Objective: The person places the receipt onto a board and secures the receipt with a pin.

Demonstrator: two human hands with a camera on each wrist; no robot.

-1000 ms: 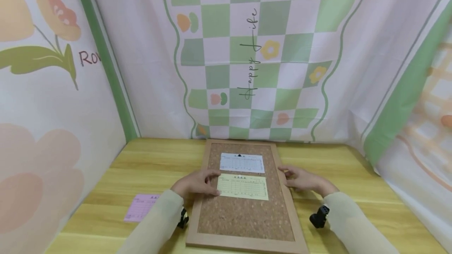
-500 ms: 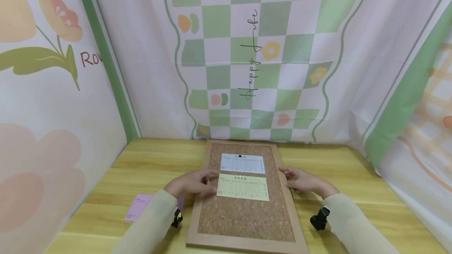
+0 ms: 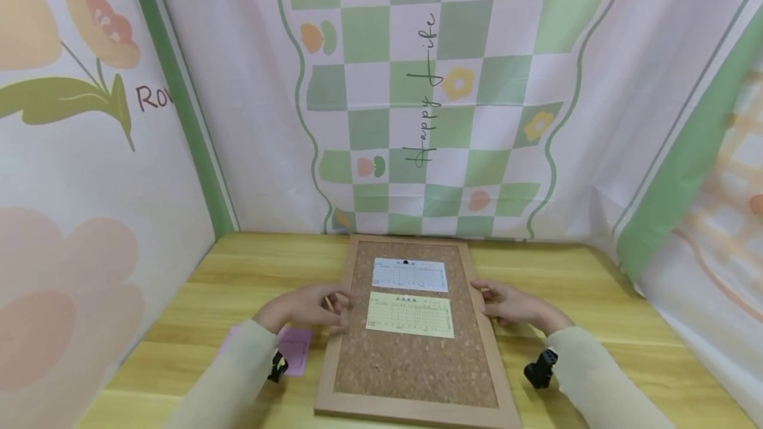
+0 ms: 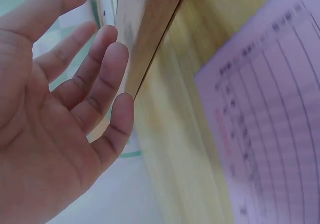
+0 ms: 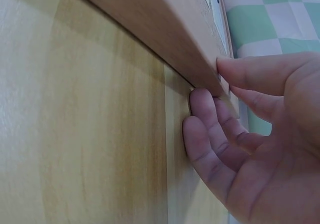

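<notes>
A wood-framed cork board (image 3: 417, 369) lies on the table. On it are a light blue printed slip (image 3: 410, 278) with a black push pin (image 3: 406, 261) at its top, and a yellow printed slip (image 3: 410, 318) just below. My left hand (image 3: 304, 305) hovers by the board's left frame, fingers loosely bent and holding nothing in the left wrist view. A pink printed slip (image 4: 270, 119) lies on the table left of the board, partly behind my left sleeve in the head view. My right hand (image 5: 265, 129) grips the board's right frame edge, thumb against its upper edge and fingers along its side.
The wooden table (image 3: 596, 349) reaches back to a fabric backdrop (image 3: 465, 85) with green checks. Fabric sides stand to the left and right. A black wrist camera (image 3: 541, 369) sits on the right wrist.
My left hand has drawn back leftward from the yellow slip, past the board's left frame toward the pink slip. My right hand stays at the right frame.
</notes>
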